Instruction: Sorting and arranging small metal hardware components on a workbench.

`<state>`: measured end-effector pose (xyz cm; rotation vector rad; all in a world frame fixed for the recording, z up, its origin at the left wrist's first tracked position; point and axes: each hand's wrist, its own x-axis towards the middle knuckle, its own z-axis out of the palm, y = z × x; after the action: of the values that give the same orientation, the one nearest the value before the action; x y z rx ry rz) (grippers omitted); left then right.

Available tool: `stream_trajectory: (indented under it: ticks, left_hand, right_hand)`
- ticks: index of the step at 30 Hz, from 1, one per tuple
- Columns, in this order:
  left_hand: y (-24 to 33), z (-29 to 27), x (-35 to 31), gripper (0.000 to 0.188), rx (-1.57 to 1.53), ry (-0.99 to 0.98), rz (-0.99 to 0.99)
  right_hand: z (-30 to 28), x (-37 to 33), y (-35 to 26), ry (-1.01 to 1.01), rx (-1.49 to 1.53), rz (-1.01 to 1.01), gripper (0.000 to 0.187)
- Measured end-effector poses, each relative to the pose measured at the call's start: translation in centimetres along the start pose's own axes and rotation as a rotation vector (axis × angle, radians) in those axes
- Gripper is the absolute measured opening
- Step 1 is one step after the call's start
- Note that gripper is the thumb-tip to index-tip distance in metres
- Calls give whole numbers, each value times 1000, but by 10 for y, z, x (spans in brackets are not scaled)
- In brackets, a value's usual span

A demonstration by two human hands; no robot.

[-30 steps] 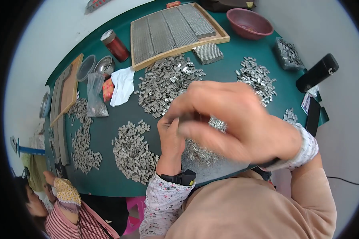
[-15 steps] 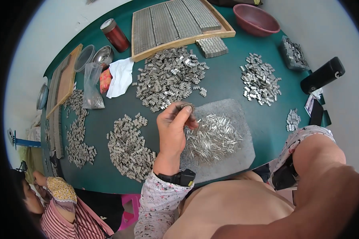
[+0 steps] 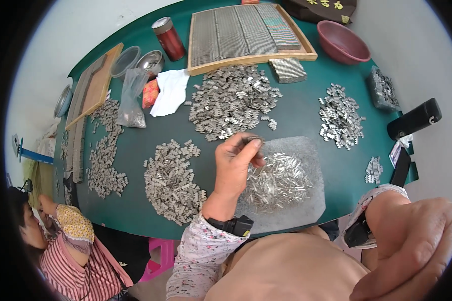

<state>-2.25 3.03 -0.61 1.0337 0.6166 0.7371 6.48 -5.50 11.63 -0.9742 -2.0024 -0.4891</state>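
My left hand [image 3: 234, 163] is closed, thumb against fingers, on a small grey metal piece [image 3: 255, 138] whose shape is mostly hidden. It hovers over the upper left edge of a grey square mat [image 3: 309, 208]. On that mat lies a loose heap of thin, shiny metal pins [image 3: 281, 183]. Large and near the camera at the lower right is my right hand [image 3: 412, 246], raised off the table. Its fingers are pressed together, and anything in them is hidden. Beyond my left hand spreads a big pile of toothed metal plates [image 3: 233, 103].
More plate piles lie at left [image 3: 173, 183] and right [image 3: 340, 116]. A wooden tray [image 3: 253, 58] of packed rows stands at the back, beside a red flask [image 3: 170, 40] and a maroon bowl [image 3: 342, 42]. A black cylinder [image 3: 414, 119] is at right. Another person [image 3: 75, 246] sits at left.
The view has shifted, so the table's things appear farther right. My right hand has come into view, raised near the camera. My left hand keeps its grip above the mat's edge.
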Motion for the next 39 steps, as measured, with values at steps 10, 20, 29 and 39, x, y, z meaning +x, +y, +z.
stream_trajectory:
  ticks: [10,20,29,39]
  left_hand:
    - [2,-1,3,12,12,0,23]
    - [4,-9,6,12,-6,63,34]
    - [4,-9,11,12,-87,111,27]
    - [10,-2,6,10,-97,53,28]
  right_hand:
    - [-15,-22,-25,59,-236,-87,37]
    - [37,-3,-58,44,-464,-155,41]
    - [-72,-64,19,-633,318,602,17]
    - [-116,-313,-123,-1939,905,974,23]
